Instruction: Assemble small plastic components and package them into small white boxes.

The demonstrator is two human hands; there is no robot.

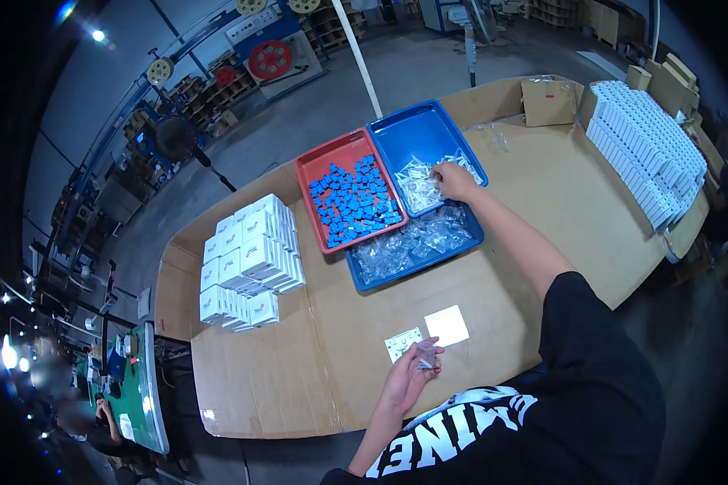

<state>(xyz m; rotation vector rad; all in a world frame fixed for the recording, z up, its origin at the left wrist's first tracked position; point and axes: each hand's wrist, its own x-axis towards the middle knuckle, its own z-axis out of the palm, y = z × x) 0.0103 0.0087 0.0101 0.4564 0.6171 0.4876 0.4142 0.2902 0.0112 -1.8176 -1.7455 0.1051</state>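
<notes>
The left hand (406, 380) is holding a small clear bag (426, 356); the right hand (456, 181) is reaching among white pieces (416, 184) in a blue tray (416, 131), its grip unclear.

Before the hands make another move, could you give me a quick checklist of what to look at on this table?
1. Left hand has hold of a small clear bag: ok.
2. Right hand is at the white pieces in the upper blue tray: ok.
3. A white piece is in the right hand's grip: cannot tell, the fingertips are too small and hidden.
4. Red tray has blue pieces: ok, many of them.
5. Lower blue tray has clear plastic bags: ok, a heap.
6. Printed card is clear of the left hand: cannot tell, they lie close together in this view.
</notes>
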